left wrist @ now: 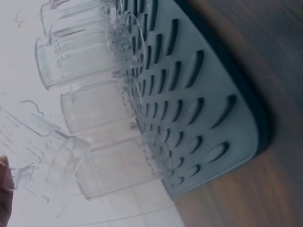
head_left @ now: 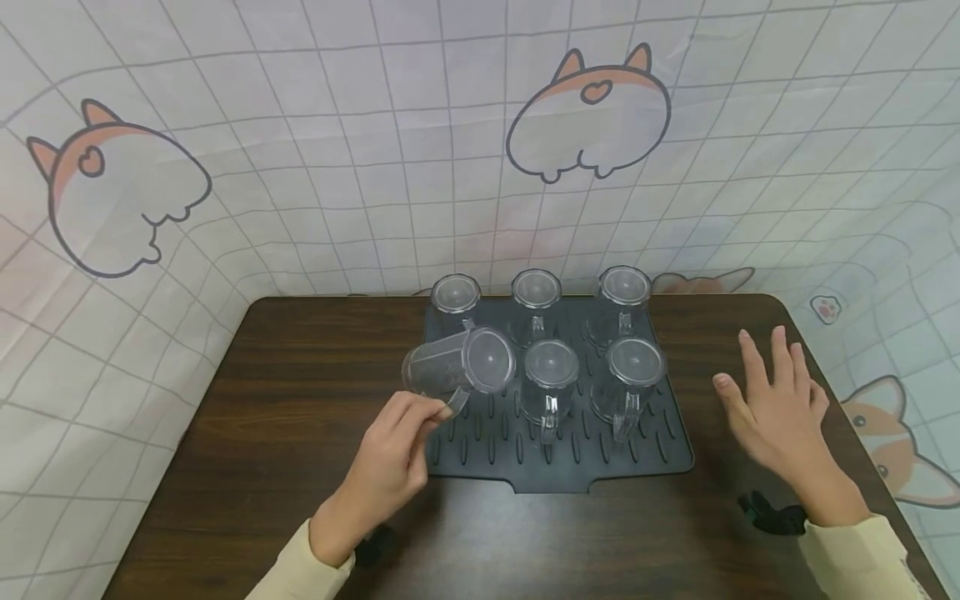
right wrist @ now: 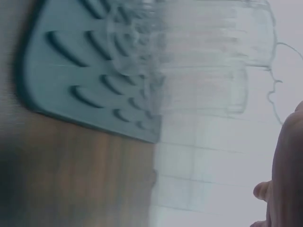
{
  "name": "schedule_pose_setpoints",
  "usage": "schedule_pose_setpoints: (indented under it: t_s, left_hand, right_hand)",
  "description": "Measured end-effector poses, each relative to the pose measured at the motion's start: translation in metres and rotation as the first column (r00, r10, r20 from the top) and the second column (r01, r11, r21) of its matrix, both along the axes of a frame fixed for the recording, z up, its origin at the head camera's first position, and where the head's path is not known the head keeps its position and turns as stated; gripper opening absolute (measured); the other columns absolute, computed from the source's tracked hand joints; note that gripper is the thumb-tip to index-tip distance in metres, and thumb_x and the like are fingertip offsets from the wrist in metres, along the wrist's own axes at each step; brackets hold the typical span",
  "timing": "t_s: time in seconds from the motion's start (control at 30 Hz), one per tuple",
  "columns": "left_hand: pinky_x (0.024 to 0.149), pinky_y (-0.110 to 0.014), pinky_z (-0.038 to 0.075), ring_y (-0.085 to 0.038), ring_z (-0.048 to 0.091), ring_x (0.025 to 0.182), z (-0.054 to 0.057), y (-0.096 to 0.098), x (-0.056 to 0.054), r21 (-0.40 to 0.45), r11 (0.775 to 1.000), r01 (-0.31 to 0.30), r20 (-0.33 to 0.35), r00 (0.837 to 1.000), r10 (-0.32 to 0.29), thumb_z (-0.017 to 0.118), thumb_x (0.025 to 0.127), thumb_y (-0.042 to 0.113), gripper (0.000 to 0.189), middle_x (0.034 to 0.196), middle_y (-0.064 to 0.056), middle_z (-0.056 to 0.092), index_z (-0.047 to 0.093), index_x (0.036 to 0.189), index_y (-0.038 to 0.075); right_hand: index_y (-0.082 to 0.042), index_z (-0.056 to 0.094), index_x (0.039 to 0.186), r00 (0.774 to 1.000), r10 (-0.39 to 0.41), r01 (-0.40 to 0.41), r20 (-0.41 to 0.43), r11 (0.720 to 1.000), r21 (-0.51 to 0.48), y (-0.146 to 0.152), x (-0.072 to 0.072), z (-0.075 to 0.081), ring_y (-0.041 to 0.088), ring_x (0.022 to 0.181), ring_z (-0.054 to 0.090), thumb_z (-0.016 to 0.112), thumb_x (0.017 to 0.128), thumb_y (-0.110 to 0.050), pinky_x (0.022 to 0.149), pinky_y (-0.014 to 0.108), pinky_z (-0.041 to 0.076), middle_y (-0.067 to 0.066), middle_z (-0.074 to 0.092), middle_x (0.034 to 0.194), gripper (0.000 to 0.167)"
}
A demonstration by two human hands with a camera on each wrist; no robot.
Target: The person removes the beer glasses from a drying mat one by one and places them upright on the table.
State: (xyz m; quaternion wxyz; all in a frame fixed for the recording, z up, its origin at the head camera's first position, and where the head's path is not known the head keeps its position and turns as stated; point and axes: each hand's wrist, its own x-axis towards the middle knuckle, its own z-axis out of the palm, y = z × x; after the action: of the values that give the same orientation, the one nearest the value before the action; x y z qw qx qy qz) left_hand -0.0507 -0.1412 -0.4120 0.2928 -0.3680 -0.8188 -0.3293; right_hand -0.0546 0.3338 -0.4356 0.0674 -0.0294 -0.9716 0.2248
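Observation:
My left hand [head_left: 390, 454] pinches the handle of a clear glass mug [head_left: 442, 364], which is tilted on its side above the left part of a dark grey ridged drying mat [head_left: 487, 454]. In the left wrist view, the held mug [left wrist: 66, 156] looks blurred, with fingertips at its handle. Several other glass mugs stand upside down on the mat, among them a front middle mug [head_left: 551, 383] and a front right mug [head_left: 628, 383]. To the right of the mat, my right hand [head_left: 783, 417] is held over the table with fingers spread, holding nothing.
The mat lies on a dark brown wooden table [head_left: 300, 400]. Behind and beside the table hangs a white gridded cloth [head_left: 375, 167] with cartoon corgi prints. Three inverted mugs, including a back middle mug [head_left: 536, 304], line the mat's far edge near the cloth.

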Motion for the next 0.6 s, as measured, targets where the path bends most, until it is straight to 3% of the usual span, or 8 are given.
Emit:
schedule_pose_setpoints:
  t_s: [0.3, 0.43, 0.6]
  left_hand:
    - [0.072, -0.026, 0.05, -0.018, 0.055, 0.084, 0.017, 0.001, -0.001, -0.089, 0.996, -0.003, -0.12, 0.993, -0.008, 0.039, 0.104, 0.0, 0.028, 0.096, -0.006, 0.061, 0.067, 0.107, 0.0]
    - [0.069, -0.028, 0.048, -0.019, 0.055, 0.081, 0.022, 0.001, -0.002, -0.122, 0.992, -0.017, -0.149, 0.989, -0.001, 0.048, 0.095, -0.011, 0.027, 0.096, -0.006, 0.064, 0.068, 0.107, 0.001]
    - [0.071, -0.03, 0.05, -0.02, 0.058, 0.083, 0.025, 0.0, -0.001, -0.191, 0.98, -0.056, -0.136, 0.99, 0.03, 0.051, 0.081, -0.021, 0.042, 0.098, -0.005, 0.067, 0.07, 0.108, 0.004]
  right_hand:
    - [-0.018, 0.011, 0.167, 0.99, -0.013, -0.005, -0.138, 0.992, -0.126, -0.009, -0.01, 0.033, 0.056, 0.158, -0.008, 0.019, 0.108, -0.063, 0.107, 0.09, -0.002, 0.022, -0.01, 0.174, 0.074]
    - [-0.012, 0.022, 0.164, 0.964, 0.007, -0.054, -0.266, 0.984, -0.171, -0.021, -0.013, 0.044, 0.061, 0.155, 0.002, 0.018, 0.105, -0.07, 0.11, 0.088, -0.002, 0.025, 0.001, 0.173, 0.083]
    - [-0.006, 0.027, 0.161, 0.928, 0.026, -0.122, -0.373, 0.964, -0.237, -0.04, -0.015, 0.056, 0.06, 0.153, 0.009, 0.021, 0.103, -0.073, 0.114, 0.083, 0.002, 0.028, 0.012, 0.17, 0.089]
